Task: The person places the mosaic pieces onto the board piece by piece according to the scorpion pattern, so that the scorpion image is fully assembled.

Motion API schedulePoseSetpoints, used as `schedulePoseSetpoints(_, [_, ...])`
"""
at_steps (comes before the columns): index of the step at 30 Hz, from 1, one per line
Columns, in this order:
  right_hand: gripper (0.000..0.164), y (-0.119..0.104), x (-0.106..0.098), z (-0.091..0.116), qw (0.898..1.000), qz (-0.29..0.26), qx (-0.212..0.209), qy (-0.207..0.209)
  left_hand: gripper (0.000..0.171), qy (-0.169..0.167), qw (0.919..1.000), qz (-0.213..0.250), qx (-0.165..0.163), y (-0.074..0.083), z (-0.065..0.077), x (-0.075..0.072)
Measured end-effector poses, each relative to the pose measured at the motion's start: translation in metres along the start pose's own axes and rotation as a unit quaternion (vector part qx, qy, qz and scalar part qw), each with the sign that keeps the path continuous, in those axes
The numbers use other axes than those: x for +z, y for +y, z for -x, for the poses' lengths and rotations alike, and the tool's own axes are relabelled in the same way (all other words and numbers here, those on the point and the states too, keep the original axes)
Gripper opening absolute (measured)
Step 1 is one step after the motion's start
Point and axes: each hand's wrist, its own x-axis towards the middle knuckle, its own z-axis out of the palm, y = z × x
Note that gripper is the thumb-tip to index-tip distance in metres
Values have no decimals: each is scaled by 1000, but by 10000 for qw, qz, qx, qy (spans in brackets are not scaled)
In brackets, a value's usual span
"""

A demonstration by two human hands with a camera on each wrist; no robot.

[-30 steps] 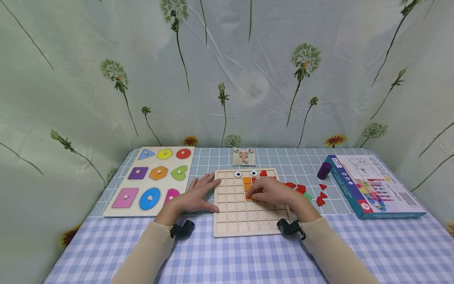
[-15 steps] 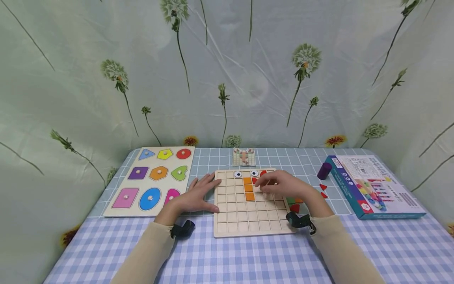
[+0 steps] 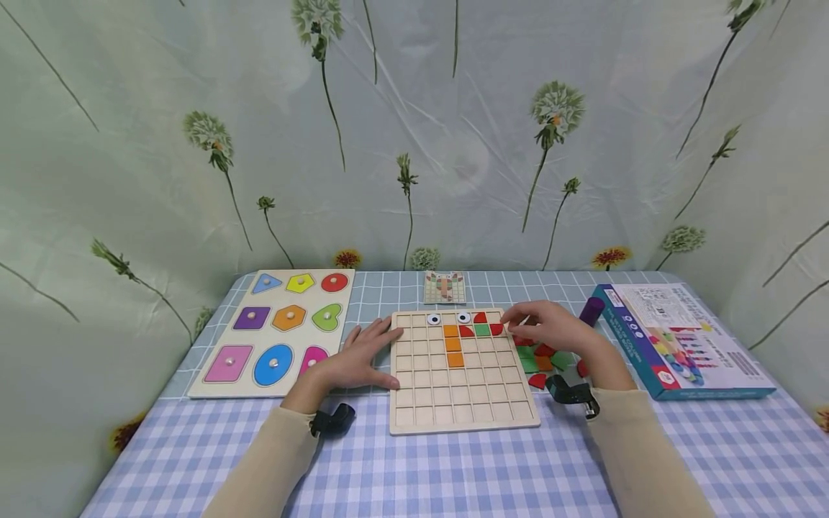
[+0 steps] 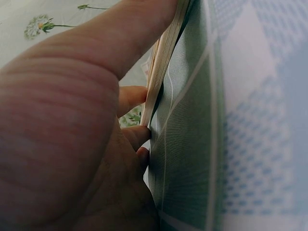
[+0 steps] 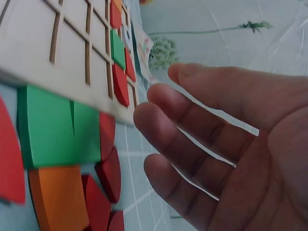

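A wooden grid board (image 3: pixel 421 397) lies in the middle of the table. Two eye tiles (image 3: pixel 463 317), a column of orange square tiles (image 3: pixel 455 359), a green square tile (image 3: pixel 482 329) and several red rounded tiles (image 3: pixel 496 329) sit in its upper cells. My left hand (image 3: pixel 363 360) rests with spread fingers along the board's left edge; the left wrist view shows thumb and fingertips against the side (image 4: pixel 163 62). Over the upper right corner is my right hand (image 3: pixel 550 327), its fingers loosely bent. In the right wrist view nothing shows between its fingers.
Loose green (image 5: pixel 50 130), orange (image 5: pixel 60 197) and red pieces lie right of the board. A purple cylinder (image 3: pixel 591 311) and a boxed set (image 3: pixel 706 360) are farther right. A shape puzzle (image 3: pixel 259 334) lies left, and a small pattern card (image 3: pixel 445 288) behind the board.
My right hand has moved from the orange column rightward to the board's upper right edge, uncovering the red and green tiles in the second row. My left hand has stayed put.
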Motion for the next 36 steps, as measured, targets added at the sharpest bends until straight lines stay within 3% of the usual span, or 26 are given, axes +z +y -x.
schedulePoseSetpoints(17, [33,28,-11,9,9992,-27,388,53,100,-15,10000,-40,11,0,-2,-1])
schedulePoseSetpoints(36, [34,45,-8,10,9995,-60,304,-64,100,3,10000,32,-16,-1,2,-1])
